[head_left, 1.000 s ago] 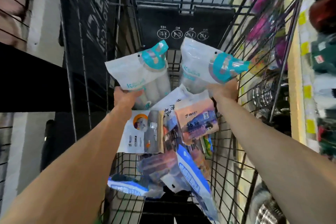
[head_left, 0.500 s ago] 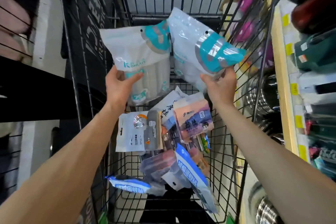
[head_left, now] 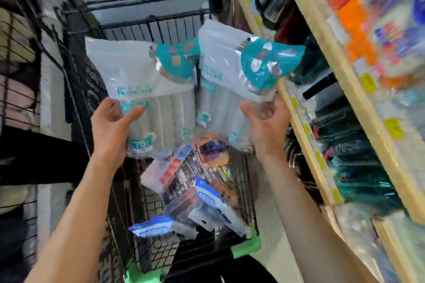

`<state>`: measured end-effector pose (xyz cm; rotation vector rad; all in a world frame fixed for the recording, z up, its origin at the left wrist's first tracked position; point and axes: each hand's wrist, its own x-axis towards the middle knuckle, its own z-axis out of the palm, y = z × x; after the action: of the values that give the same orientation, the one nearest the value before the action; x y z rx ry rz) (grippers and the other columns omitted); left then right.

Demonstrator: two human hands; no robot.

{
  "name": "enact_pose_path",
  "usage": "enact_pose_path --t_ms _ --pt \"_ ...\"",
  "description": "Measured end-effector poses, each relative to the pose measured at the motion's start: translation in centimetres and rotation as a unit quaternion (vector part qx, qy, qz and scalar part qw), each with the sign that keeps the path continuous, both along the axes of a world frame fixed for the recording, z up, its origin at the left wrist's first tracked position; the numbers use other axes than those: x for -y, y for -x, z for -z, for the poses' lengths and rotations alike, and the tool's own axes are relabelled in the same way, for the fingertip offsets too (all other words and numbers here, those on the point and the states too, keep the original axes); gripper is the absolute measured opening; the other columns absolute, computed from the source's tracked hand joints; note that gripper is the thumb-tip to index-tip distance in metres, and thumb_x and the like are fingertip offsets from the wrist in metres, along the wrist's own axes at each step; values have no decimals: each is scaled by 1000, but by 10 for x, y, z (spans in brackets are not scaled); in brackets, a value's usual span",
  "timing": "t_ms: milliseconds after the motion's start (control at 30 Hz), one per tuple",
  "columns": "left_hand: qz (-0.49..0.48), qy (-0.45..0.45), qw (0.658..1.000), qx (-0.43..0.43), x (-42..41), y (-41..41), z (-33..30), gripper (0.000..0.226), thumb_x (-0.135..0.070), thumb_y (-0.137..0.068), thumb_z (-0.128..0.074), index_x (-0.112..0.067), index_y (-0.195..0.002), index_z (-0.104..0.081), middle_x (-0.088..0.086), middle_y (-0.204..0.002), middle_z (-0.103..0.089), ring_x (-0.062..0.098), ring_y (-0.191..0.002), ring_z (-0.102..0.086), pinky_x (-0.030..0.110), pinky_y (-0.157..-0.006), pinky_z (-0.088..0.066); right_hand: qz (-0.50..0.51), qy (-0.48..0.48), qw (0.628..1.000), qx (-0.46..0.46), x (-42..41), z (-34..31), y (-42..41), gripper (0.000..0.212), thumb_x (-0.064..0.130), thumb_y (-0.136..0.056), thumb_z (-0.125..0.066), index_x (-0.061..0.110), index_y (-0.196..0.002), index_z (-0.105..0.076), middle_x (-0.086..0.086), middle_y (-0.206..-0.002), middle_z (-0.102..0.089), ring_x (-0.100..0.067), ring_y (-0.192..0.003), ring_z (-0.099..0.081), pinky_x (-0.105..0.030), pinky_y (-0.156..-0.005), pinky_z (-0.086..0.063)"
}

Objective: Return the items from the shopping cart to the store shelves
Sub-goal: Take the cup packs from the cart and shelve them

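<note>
Above the black wire shopping cart (head_left: 151,27), my left hand (head_left: 110,128) grips the lower part of a white-and-teal plastic pack (head_left: 147,89) of rolled items. A matching pack (head_left: 232,71) is held from below by my right hand (head_left: 266,124), and its teal top points toward the store shelves (head_left: 326,71) on the right. Both packs are upright, side by side and touching. Under them, the cart holds several packaged items, among them a blue-and-white packet (head_left: 209,202) and an orange-labelled pouch (head_left: 211,149).
Wooden-edged shelves with yellow price tags run along the right, stocked with dark and teal goods (head_left: 358,167) and blurred bright packages (head_left: 368,30). The cart's green corner bumper (head_left: 246,248) is near me. Wire racks (head_left: 16,89) stand at the left.
Both hands have lifted the two packs up out of the cart. The view has swung right and upward, so the shelves fill more of the frame.
</note>
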<state>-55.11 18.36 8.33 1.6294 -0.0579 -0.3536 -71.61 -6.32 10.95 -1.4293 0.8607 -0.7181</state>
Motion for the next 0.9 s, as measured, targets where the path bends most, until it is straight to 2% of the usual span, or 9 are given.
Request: enact_pose_path --t_ms 100,200,300,433,500,600,700,800,900 --pt "32 -3 999 -5 10 30 -21 22 -12 -84 -78 -12 -102 -66 3 -108 -75 21 -96 -73 35 -84 -60 32 -18 999 -16 -6 -22 48 43 5 -79 -80 9 -119 -66 5 -106 -72 1 -93 -66 -21 -82 -53" --pt "81 -8 997 15 40 60 -45 20 -9 -85 -75 -25 -95 -68 -2 -103 -77 12 -91 -74 29 -78 -62 73 4 997 -12 -4 -45 105 41 10 -80 -81 13 -119 -67 7 -108 -73 -6 -101 -67 -28 -87 -55" --pt "137 1 990 14 82 82 -67 19 -9 -85 -74 -24 -95 -68 -2 -100 -76 10 -88 -73 27 -74 -62 132 12 991 -18 4 -64 155 39 11 -80 -81 18 -117 -67 15 -103 -72 0 -95 -66 -23 -81 -56" --pt "227 26 974 4 141 99 -86 20 -9 -83 -76 -15 -100 -69 3 -106 -76 14 -92 -73 29 -79 -61 232 1 972 -22 16 -83 198 37 16 -79 -82 27 -112 -67 22 -99 -72 -4 -95 -68 -36 -84 -60" --pt "278 34 960 -11 174 105 -92 26 -12 -79 -78 -12 -104 -69 3 -107 -76 19 -96 -73 34 -82 -61 283 -3 959 -10 21 -91 218 36 11 -79 -81 24 -109 -68 19 -96 -74 -5 -91 -70 -40 -83 -61" --pt "344 51 938 -7 228 120 -96 20 -9 -78 -79 -16 -95 -72 1 -104 -77 22 -98 -71 39 -92 -57 327 11 945 -2 24 -94 249 32 4 -80 -78 25 -101 -70 12 -89 -74 -9 -81 -67 -42 -76 -59" --pt "415 49 909 2 283 133 -94 22 -9 -76 -81 -8 -97 -72 7 -103 -75 25 -99 -65 41 -95 -51 386 11 922 -4 26 -91 275 31 -1 -80 -77 13 -107 -69 5 -93 -74 -9 -81 -67 -29 -73 -57" --pt "483 35 875 10 334 145 -90 39 -21 -75 -86 5 -97 -66 10 -102 -70 23 -96 -62 37 -86 -50 441 16 897 -32 25 -87 291 31 3 -79 -79 16 -105 -68 4 -88 -73 -5 -74 -66 -20 -70 -54" --pt "519 48 854 -6 373 160 -87 15 -1 -82 -75 -7 -94 -70 1 -96 -75 18 -94 -67 30 -84 -54 455 10 888 -65 28 -82 300 26 8 -79 -82 17 -99 -68 -5 -86 -72 -7 -72 -64 -32 -74 -54"
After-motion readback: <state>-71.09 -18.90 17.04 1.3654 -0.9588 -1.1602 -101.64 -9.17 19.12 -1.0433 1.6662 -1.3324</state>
